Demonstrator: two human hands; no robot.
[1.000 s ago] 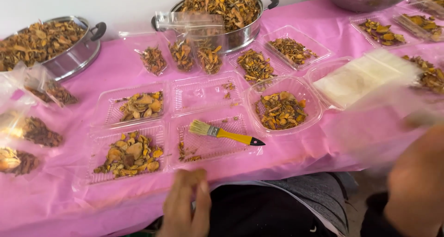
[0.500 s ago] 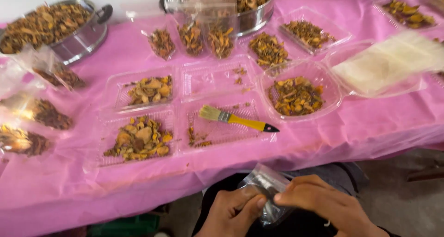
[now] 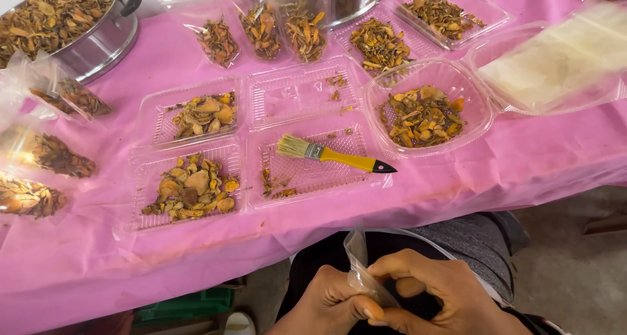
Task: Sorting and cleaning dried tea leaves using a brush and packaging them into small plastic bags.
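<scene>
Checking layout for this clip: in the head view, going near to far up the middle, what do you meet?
Both hands, left hand and right hand, pinching a clear plastic bag → yellow-handled brush lying in a clear tray → nearly bare clear tray → filled bags of dried pieces.

A food-packing stall or small home workshop, by the look of it; a long table (image 3: 535, 159) under a pink plastic cloth carries clear plastic trays (image 3: 189, 188) of dried yellow-brown slices; steel pots (image 3: 98, 44) heaped with the same stand along the far edge; filled clear bags (image 3: 39, 155) lie at the left edge; a yellow-handled brush (image 3: 333, 155) rests near the front edge; bare concrete floor (image 3: 575, 270) below.
</scene>
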